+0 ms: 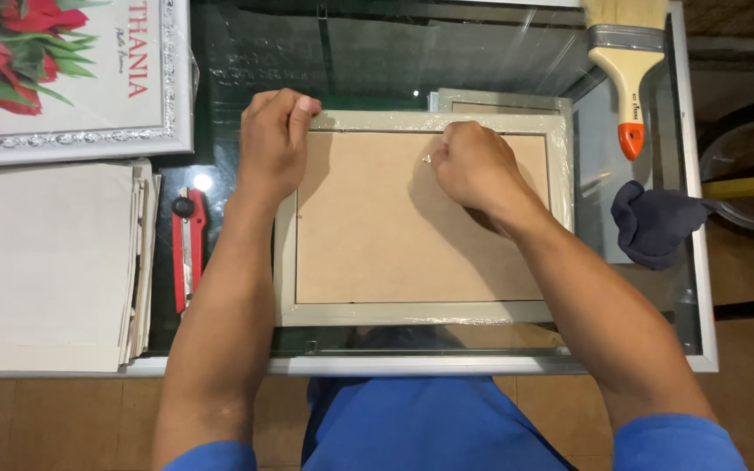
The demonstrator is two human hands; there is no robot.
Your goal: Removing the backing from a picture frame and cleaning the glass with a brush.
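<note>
A pale grey picture frame [412,312] lies face down on the glass table, its brown backing board [377,235] up and clear plastic wrap over it. My left hand [274,139] presses on the frame's top left corner, fingers curled over the edge. My right hand [475,164] is closed near the top edge right of centre, pinching something small at the wrap; what it pinches is too small to tell. A second frame [503,102] peeks out from under the top right.
A red utility knife [187,249] lies left of the frame. A stack of pale boards [45,266] sits at the left, a silver-framed flower print [71,70] above it. A paint brush [628,65] and a dark cloth [656,222] lie at the right. The table's metal rim [394,365] runs along the front.
</note>
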